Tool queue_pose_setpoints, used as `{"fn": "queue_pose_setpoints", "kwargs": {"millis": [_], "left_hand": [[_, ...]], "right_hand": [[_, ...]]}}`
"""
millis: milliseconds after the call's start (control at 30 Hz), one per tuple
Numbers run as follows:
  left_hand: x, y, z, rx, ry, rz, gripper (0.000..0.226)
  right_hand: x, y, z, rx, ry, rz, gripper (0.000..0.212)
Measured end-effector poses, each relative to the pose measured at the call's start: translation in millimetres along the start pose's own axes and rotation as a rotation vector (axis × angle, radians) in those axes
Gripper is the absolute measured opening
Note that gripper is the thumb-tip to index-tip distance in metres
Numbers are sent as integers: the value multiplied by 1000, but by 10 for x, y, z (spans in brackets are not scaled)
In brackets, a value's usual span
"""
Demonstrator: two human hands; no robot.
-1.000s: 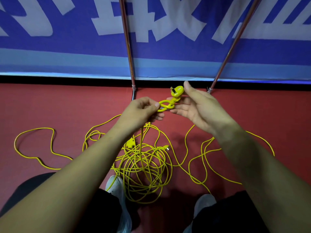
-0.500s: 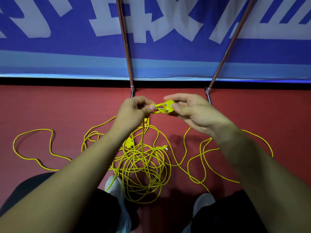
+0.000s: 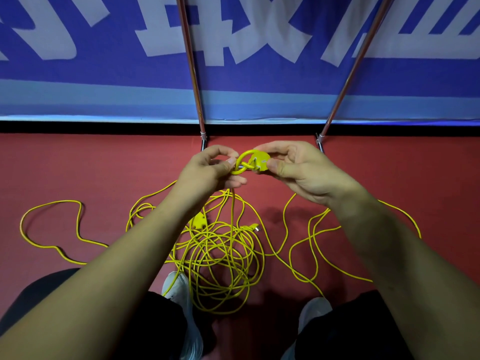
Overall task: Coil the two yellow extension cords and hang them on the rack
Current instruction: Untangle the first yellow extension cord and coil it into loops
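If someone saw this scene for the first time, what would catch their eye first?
At centre, the left hand pinches a yellow cord loop while the right hand holds its plug. Below, a tangled cord pile sprawls on the red floor.

Indoor sports hall: red floor [image 3: 78,162], blue printed banner [image 3: 78,87].

Behind the yellow cord tangle [image 3: 220,258], two slanted rack poles [image 3: 191,68] and a blue banner [image 3: 78,97] block the way; bare red floor [image 3: 259,139] lies between the poles. Above the tangle, the left hand [image 3: 207,170] and right hand [image 3: 298,170] pinch a cord end [image 3: 255,162]. Loose strands [image 3: 52,224] sprawl left and right of it.
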State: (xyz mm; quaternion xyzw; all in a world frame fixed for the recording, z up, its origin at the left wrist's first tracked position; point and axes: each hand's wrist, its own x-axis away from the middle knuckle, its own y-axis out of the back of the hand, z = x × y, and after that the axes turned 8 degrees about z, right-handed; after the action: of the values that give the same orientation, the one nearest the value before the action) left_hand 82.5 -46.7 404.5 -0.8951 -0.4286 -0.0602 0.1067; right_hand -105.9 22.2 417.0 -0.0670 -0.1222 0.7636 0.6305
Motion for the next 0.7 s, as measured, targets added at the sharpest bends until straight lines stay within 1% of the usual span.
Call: {"fn": "queue_pose_setpoints", "kwargs": {"millis": [67, 133, 167, 233, 300, 367, 433, 500, 567, 700], "left_hand": [[-5, 5, -27, -1, 51, 29, 12], [-9, 35, -28, -66, 77, 85, 17], [-8, 47, -20, -108, 78, 114, 19], [-7, 50, -3, -229, 29, 137, 22], [-14, 36, 17, -326, -42, 132, 19], [-5, 14, 22, -328, -97, 132, 10], [-2, 19, 28, -346, -160, 106, 17], [1, 20, 29, -342, -210, 84, 13], [8, -9, 31, -316, -228, 91, 9], [15, -65, 62, -314, -228, 103, 11]], "right_hand": [[2, 1, -6, -25, 18, -23, 31], [-2, 0, -27, 23, 19, -48, 23], [-3, 0, -37, 69, 14, -68, 22], [-11, 0, -44, 172, 7, -104, 24], [-21, -5, -35, 245, 16, -127, 22], [-33, -22, -22, 295, 25, -153, 22], [-49, -55, -17, 394, 29, -181, 20], [-68, -91, -21, 521, 31, -220, 17], [-84, -107, -29, 597, 36, -281, 16], [-93, -106, -83, 658, 38, -380, 15]]}}
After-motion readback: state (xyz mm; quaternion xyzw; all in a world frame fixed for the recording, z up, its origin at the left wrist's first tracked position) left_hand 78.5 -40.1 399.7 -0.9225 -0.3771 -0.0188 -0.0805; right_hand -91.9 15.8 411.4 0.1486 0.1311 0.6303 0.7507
